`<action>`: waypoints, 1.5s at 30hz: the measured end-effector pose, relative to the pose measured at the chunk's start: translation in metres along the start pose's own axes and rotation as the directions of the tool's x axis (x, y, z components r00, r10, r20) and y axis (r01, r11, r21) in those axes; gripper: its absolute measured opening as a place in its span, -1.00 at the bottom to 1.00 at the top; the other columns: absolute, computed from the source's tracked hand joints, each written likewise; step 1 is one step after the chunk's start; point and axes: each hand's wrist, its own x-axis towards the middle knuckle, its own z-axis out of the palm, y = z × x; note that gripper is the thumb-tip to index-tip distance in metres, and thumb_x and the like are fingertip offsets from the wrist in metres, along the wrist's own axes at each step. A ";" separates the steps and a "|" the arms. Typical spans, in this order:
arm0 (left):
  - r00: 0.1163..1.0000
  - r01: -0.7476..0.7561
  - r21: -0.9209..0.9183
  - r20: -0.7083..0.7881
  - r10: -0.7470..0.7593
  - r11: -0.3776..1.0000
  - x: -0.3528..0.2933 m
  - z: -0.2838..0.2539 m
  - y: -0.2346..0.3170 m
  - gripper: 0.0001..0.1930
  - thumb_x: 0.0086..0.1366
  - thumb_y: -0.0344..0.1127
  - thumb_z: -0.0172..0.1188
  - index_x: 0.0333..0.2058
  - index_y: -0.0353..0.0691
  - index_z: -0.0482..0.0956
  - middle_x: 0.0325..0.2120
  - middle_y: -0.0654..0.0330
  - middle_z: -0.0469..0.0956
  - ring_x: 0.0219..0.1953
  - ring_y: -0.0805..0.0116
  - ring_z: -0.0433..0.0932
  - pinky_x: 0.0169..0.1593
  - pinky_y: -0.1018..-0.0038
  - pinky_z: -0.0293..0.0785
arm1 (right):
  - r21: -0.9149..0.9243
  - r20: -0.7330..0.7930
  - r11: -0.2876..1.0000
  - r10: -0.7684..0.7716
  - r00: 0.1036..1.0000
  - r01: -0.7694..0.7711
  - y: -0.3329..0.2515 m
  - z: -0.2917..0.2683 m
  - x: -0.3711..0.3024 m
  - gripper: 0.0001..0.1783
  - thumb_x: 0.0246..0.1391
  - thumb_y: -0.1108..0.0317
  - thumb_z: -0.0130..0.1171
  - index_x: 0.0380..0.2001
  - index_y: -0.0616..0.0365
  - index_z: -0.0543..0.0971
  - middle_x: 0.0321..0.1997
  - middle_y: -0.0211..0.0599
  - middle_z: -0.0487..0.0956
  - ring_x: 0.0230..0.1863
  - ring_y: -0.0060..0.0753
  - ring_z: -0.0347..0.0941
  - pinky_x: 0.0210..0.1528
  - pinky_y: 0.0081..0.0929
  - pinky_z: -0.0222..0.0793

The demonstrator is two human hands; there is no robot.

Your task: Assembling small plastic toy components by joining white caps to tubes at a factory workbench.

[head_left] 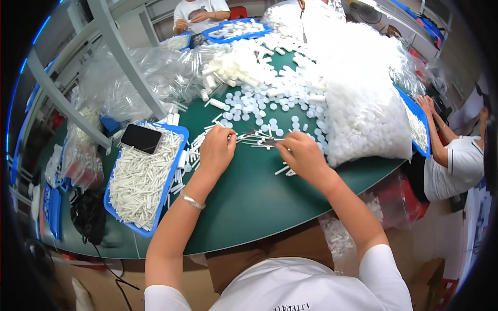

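Over the green table [249, 207], my left hand [217, 149] is closed with its fingertips pinched together; what they hold, if anything, is too small to make out. My right hand [305, 158] faces it, thumb and fingers also drawn together at the end of some thin rods. Between the hands lies a loose bunch of thin rods [258, 139], some with white tube-like pieces. Just beyond are many round translucent white caps [244, 106]. A few white sticks [284, 170] lie beside my right hand.
A blue tray [182, 150] heaped with white sticks stands at left, a black phone [141, 138] on top. A bulging clear bag [371, 119] of white pieces sits at right. Grey metal posts [127, 57] rise at left. Two people work at the far side and the right.
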 end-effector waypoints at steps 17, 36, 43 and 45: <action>0.992 0.037 0.041 0.122 -0.041 0.998 0.040 0.003 -0.025 -0.84 0.23 -0.39 0.13 -0.24 -0.24 0.61 -0.38 0.09 0.54 -0.28 0.18 0.56 -0.17 0.37 0.50 | 0.016 0.154 0.982 0.182 0.971 -0.187 0.032 0.058 0.067 -0.89 0.00 0.45 0.10 -0.44 0.29 0.46 -0.45 -0.12 0.56 -0.40 -0.11 0.54 -0.31 -0.26 0.44; 0.698 0.613 -0.737 0.674 -0.242 -0.285 -0.032 -0.023 0.042 -0.63 0.35 -0.27 0.10 0.06 -0.33 0.39 -0.16 0.17 0.52 -0.13 0.44 0.51 0.04 0.50 0.48 | 0.800 0.478 0.212 0.341 0.810 -0.561 -0.012 0.026 0.035 -0.77 0.10 0.43 0.17 -0.16 0.25 0.49 -0.38 -0.36 0.54 -0.45 -0.62 0.43 -0.38 -0.66 0.34; 0.709 0.600 -0.741 0.668 -0.229 -0.302 -0.039 -0.021 0.038 -0.60 0.35 -0.25 0.10 0.08 -0.33 0.38 -0.16 0.18 0.51 -0.14 0.46 0.48 0.03 0.50 0.47 | 0.591 0.343 0.684 0.267 0.900 -0.428 -0.018 0.029 0.025 -0.80 0.08 0.40 0.21 -0.26 0.32 0.60 -0.41 -0.48 0.54 -0.46 -0.76 0.35 -0.40 -0.70 0.30; 0.689 0.612 -0.734 0.677 -0.257 -0.293 -0.040 -0.021 0.040 -0.60 0.34 -0.25 0.12 0.08 -0.34 0.40 -0.19 0.18 0.52 -0.17 0.45 0.50 0.01 0.51 0.49 | 0.543 0.306 0.748 0.247 0.919 -0.381 -0.019 0.031 0.024 -0.80 0.08 0.40 0.21 -0.27 0.32 0.60 -0.42 -0.47 0.54 -0.47 -0.75 0.35 -0.41 -0.69 0.30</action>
